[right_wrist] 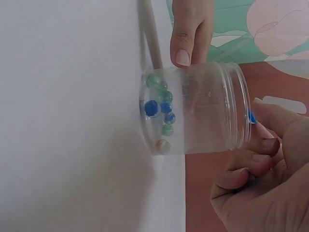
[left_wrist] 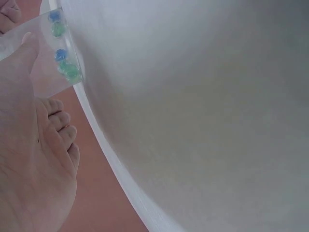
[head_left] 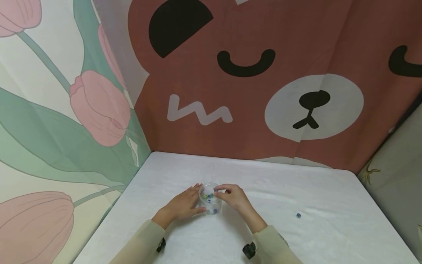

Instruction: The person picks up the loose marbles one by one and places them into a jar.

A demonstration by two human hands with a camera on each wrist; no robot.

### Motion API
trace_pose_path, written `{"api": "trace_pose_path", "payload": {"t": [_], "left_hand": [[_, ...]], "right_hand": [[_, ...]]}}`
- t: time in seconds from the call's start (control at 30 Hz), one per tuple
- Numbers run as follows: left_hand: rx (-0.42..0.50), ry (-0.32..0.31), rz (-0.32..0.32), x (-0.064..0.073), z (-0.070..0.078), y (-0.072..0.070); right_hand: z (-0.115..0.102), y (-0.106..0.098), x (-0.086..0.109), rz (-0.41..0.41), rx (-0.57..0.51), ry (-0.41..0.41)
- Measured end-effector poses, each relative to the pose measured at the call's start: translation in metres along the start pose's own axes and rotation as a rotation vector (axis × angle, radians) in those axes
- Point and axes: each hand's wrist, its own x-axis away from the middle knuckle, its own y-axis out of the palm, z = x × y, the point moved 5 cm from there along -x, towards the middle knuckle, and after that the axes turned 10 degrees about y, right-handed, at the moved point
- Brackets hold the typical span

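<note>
A clear plastic jar (head_left: 211, 204) stands upright on the white table, with several green and blue marbles (right_wrist: 166, 96) gathered at its bottom. My left hand (head_left: 182, 205) steadies it from the left, thumb on the near side and fingers around the far side. Over the jar's open mouth, my right hand (head_left: 235, 198) pinches a blue marble (right_wrist: 252, 116) between thumb and forefinger, right at the rim. The other fingers of that hand are curled in.
One loose dark blue marble (head_left: 298, 215) lies on the white tablecloth (head_left: 280, 194), to the right of my right hand. Behind the table hangs a brown bear-print curtain (head_left: 250, 102); a tulip-print one (head_left: 99, 110) hangs at the left.
</note>
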Motion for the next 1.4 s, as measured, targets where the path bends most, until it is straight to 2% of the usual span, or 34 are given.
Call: {"api": "trace_pose_path", "payload": {"t": [0.53, 0.7, 0.9, 1.2, 1.4], "left_hand": [[0.005, -0.029, -0.019, -0.001, -0.001, 0.003], [0.013, -0.038, -0.03, 0.0, 0.001, 0.001], [0.011, -0.04, -0.037, -0.001, 0.001, -0.001], [0.025, -0.038, -0.03, 0.0, 0.0, -0.001], [-0.01, -0.008, -0.008, 0.0, 0.0, 0.001]], "right_hand": [[0.006, 0.007, -0.006, -0.05, 0.001, 0.044], [0.008, 0.009, -0.007, -0.067, 0.008, 0.074], [0.009, 0.009, -0.006, -0.07, 0.014, 0.071], [0.01, -0.003, -0.001, -0.063, -0.001, 0.091], [0.016, -0.017, 0.005, -0.04, -0.029, 0.119]]}}
